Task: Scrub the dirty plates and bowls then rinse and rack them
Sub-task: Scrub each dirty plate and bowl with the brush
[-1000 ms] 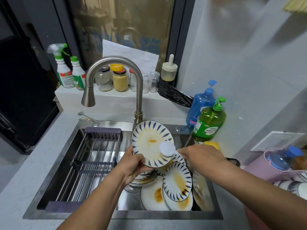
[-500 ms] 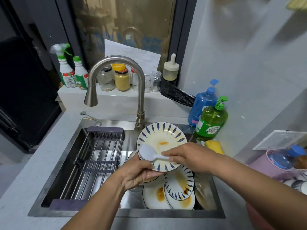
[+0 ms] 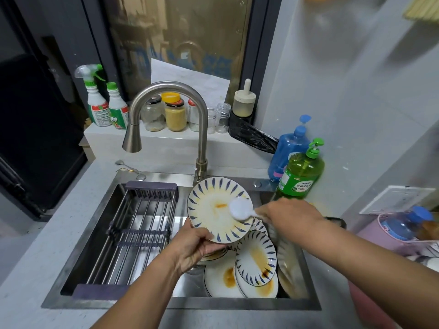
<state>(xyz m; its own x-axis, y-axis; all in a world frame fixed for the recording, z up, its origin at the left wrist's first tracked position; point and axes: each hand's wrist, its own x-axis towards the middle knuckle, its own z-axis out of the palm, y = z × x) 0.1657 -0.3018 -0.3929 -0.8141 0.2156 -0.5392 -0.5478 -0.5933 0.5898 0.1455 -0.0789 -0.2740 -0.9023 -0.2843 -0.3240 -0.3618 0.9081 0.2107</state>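
Centre of frame: left hand point(image 3: 193, 245) grasps the lower edge of a blue-leaf-patterned plate point(image 3: 213, 210), thumb curled over the rim at the near side, fingers behind it. Plate is held tilted up toward the camera, above the sink point(image 3: 237, 305). Its face carries a yellowish film and a small orange smear near the middle.

Right hand point(image 3: 288, 217), right of centre, is closed around the handle of a white scrub brush point(image 3: 240, 208). The round brush head lies against the right part of the plate face. Handle mostly hidden in the hand; exact finger placement cannot be told.

Lower centre, in the sink basin: a stack of dirty dishes point(image 3: 255, 260) lying below and right of the held plate. Topmost is another leaf-patterned plate with a brown streak; plain white ones with orange stains lie under it. Further pieces at the right basin wall are blurred.

Left half of the sink: a dark roll-up drying rack point(image 3: 140, 233) spans the basin, metal bars bare.

Upper centre: curved steel faucet point(image 3: 166, 115), spout over the rack side.

Right of the faucet, on the counter: green soap bottle point(image 3: 300, 176) with pump, blue bottle point(image 3: 288, 148) just behind it.
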